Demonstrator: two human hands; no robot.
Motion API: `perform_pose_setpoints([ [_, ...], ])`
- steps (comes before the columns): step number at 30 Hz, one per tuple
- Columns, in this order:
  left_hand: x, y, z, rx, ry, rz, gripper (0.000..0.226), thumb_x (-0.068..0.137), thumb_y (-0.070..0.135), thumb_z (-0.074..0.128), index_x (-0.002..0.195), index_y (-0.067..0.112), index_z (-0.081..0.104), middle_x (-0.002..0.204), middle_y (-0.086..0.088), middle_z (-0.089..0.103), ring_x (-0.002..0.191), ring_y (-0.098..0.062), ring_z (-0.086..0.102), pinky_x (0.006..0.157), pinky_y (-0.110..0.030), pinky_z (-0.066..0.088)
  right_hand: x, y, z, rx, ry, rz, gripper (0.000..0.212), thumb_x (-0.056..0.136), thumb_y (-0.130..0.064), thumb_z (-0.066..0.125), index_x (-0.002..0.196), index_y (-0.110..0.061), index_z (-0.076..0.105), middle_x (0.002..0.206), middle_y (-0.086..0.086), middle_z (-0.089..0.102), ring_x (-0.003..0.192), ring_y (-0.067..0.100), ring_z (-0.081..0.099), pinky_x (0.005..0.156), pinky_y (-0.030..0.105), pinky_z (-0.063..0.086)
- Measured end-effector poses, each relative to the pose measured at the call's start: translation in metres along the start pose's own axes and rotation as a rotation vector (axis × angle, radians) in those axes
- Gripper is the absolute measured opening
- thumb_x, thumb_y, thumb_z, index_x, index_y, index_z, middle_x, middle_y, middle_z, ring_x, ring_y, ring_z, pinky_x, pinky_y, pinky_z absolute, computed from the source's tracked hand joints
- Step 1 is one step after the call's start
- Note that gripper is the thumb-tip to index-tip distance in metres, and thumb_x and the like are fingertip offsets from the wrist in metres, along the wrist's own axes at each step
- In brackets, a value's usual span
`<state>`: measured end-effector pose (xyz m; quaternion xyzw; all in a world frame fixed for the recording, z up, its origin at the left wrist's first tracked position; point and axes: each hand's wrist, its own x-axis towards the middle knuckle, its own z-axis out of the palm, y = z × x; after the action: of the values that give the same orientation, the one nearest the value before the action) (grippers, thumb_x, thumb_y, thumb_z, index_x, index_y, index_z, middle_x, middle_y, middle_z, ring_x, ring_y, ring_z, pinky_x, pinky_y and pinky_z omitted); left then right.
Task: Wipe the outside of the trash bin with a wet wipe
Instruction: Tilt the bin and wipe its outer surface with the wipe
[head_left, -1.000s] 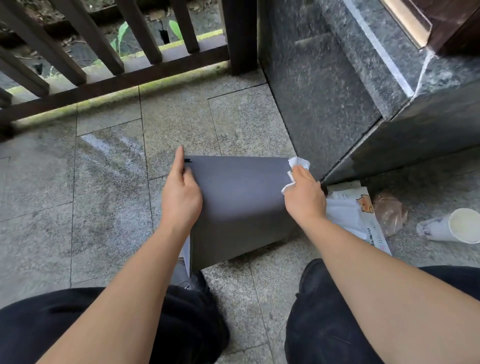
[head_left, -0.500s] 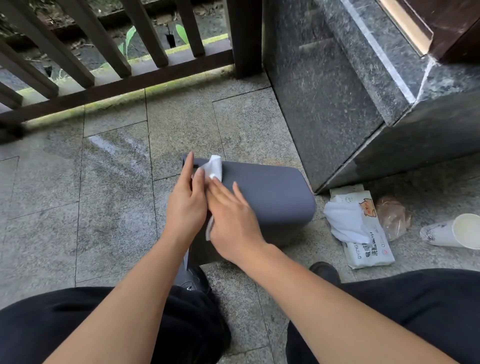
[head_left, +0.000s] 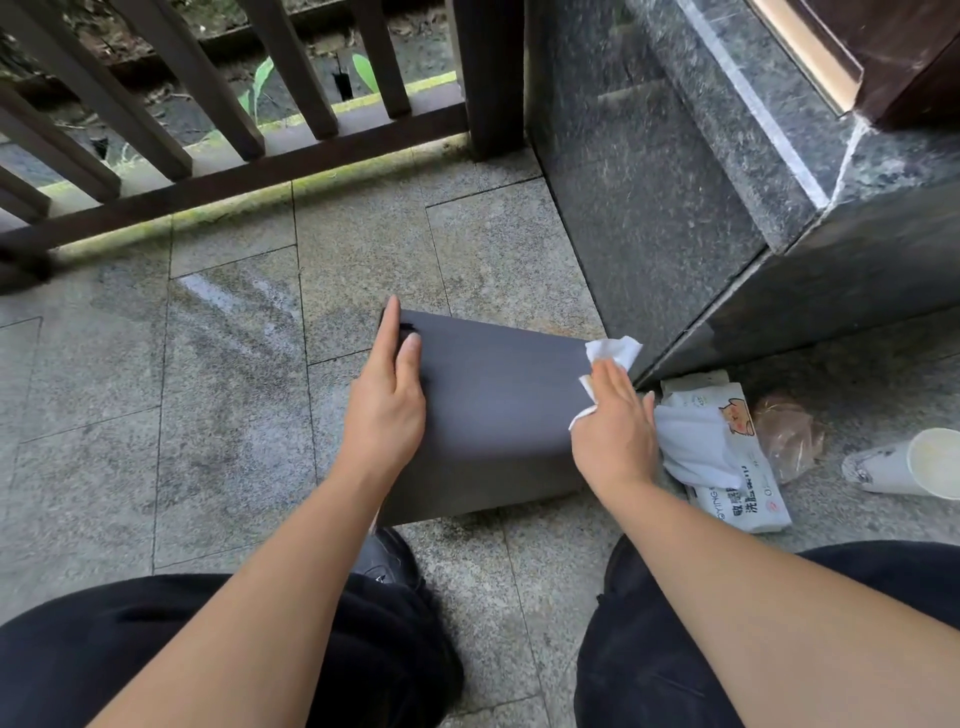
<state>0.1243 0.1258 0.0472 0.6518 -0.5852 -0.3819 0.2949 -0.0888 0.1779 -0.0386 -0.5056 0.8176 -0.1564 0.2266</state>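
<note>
A dark grey trash bin (head_left: 493, 405) lies on its side on the stone floor in front of my knees. My left hand (head_left: 387, 402) rests flat on its left end, fingers stretched along the edge. My right hand (head_left: 615, 428) presses a white wet wipe (head_left: 610, 356) against the bin's right end, fingers flat over the wipe. Part of the wipe sticks out above my fingertips.
A pack of wet wipes (head_left: 727, 457) with a sheet pulled out lies right of the bin. Beside it are a crumpled brownish bag (head_left: 787, 436) and a tipped paper cup (head_left: 906, 462). A dark granite wall (head_left: 649, 182) stands close on the right, a wooden railing (head_left: 234, 161) behind.
My right hand has swept the wipe from the bin's left end, next to my left hand, across to its right end. The bin has turned, showing a flat side.
</note>
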Motion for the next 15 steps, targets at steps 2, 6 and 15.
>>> perform_pose_setpoints([
  [2, -0.001, -0.002, -0.002, -0.029, -0.007, -0.006, 0.05, 0.105, 0.04, 0.035, 0.154, 0.036, 0.023, 0.146, 0.027, 0.027, 0.123, 0.022, 0.021, 0.088, 0.007, 0.015, 0.011, -0.006, -0.002, 0.013, -0.032, 0.031, 0.069, 0.081, -0.002, 0.043, 0.148, -0.014, 0.034, 0.157, -0.002, 0.03, 0.147, 0.012, 0.017, 0.12, 0.043, 0.006],
  [6, -0.007, -0.007, -0.003, -0.042, -0.006, -0.001, 0.052, 0.105, 0.041, 0.033, 0.155, 0.034, 0.02, 0.144, 0.034, 0.023, 0.111, 0.038, 0.017, 0.087, 0.008, 0.014, 0.021, -0.017, -0.004, 0.017, -0.074, 0.059, 0.056, 0.083, -0.007, 0.051, 0.139, -0.009, 0.041, 0.152, 0.004, 0.038, 0.143, 0.019, 0.026, 0.118, 0.047, 0.013],
  [15, -0.04, -0.006, -0.002, 0.17, -0.11, 0.074, 0.062, 0.097, 0.061, 0.037, 0.148, 0.059, 0.003, 0.116, 0.017, 0.063, 0.081, 0.006, 0.059, 0.067, -0.011, 0.041, 0.012, -0.001, -0.012, -0.023, -0.113, 0.211, 0.047, 0.085, -0.009, 0.047, 0.132, -0.003, 0.044, 0.137, 0.012, 0.046, 0.129, 0.031, 0.04, 0.107, 0.046, 0.03],
])
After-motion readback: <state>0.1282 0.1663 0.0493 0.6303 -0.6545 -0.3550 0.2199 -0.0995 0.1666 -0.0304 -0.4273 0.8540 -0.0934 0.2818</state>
